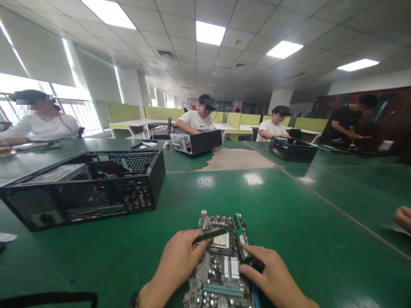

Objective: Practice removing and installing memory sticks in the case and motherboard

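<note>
A motherboard (pixel 208 273) lies flat on the green table in front of me. Its processor (pixel 221 240) sits in the socket near the far end. My left hand (pixel 180 252) pinches a thin green RAM stick (pixel 213 235), which sticks out over the socket. Along the board's right side is a second RAM stick (pixel 238 226) with a white label. The fingers of my right hand (pixel 272 273) grip this stick's near end. Whether it sits in a slot I cannot tell. Something dark shows between that thumb and forefinger.
An open black computer case (pixel 96 184) stands at the left. Across the table, people work at another case (pixel 202 142) and a further black case (pixel 293 149). A bare brown patch (pixel 240 158) marks the tabletop. Another person's hand (pixel 403 217) shows at the right edge.
</note>
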Demonstrator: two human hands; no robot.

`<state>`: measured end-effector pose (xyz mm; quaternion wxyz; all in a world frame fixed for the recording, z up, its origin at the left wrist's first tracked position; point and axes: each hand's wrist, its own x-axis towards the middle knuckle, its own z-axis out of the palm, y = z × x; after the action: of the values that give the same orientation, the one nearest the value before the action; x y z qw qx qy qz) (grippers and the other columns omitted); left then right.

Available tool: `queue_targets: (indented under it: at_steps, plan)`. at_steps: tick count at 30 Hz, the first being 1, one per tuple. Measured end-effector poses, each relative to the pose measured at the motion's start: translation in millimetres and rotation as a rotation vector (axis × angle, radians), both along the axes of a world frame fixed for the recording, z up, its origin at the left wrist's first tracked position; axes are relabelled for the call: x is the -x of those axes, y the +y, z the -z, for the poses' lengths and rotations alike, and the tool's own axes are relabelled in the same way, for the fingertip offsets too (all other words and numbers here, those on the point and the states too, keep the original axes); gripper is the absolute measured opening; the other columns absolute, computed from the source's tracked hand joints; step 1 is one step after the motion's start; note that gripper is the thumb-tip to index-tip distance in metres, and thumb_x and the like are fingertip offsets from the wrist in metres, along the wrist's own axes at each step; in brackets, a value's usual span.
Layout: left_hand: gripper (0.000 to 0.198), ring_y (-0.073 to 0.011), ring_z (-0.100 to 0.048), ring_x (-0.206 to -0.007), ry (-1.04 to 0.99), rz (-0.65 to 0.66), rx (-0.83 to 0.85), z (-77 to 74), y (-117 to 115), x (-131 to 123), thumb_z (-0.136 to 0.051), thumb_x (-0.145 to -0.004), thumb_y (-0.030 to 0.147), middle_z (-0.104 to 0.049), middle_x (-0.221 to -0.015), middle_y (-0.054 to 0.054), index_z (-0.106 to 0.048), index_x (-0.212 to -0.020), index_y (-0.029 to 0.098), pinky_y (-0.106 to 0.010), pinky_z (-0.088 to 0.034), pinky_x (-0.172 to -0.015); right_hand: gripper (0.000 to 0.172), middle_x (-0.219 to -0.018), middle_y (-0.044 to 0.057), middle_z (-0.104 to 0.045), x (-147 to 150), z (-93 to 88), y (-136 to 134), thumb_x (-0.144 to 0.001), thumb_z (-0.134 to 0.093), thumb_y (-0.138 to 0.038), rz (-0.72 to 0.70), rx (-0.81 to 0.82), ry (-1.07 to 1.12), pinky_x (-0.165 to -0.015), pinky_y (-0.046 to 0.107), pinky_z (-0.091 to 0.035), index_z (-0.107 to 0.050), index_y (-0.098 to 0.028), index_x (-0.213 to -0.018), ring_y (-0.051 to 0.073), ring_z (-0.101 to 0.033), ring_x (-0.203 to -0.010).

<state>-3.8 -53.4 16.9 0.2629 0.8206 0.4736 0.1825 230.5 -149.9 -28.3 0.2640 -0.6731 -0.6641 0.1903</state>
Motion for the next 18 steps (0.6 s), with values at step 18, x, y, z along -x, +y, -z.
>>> queue_targets:
  at_steps: [18]
  plan:
    - [0.018, -0.016, -0.053, -0.059, 0.104, 0.268, -0.019, 3.9, 6, 25, -0.072, -0.064, 0.041, -0.061, -0.061, 0.001, -0.069, -0.068, 0.023, -0.023, -0.028, -0.052, 0.034, -0.053, -0.003, -0.054, -53, -51.4, 52, -0.069, -0.069, -0.046, 0.396, -0.495, 0.59, -0.049, 0.024, -0.038, -0.07, -0.015, -0.081, 0.011, -0.045, -0.049]
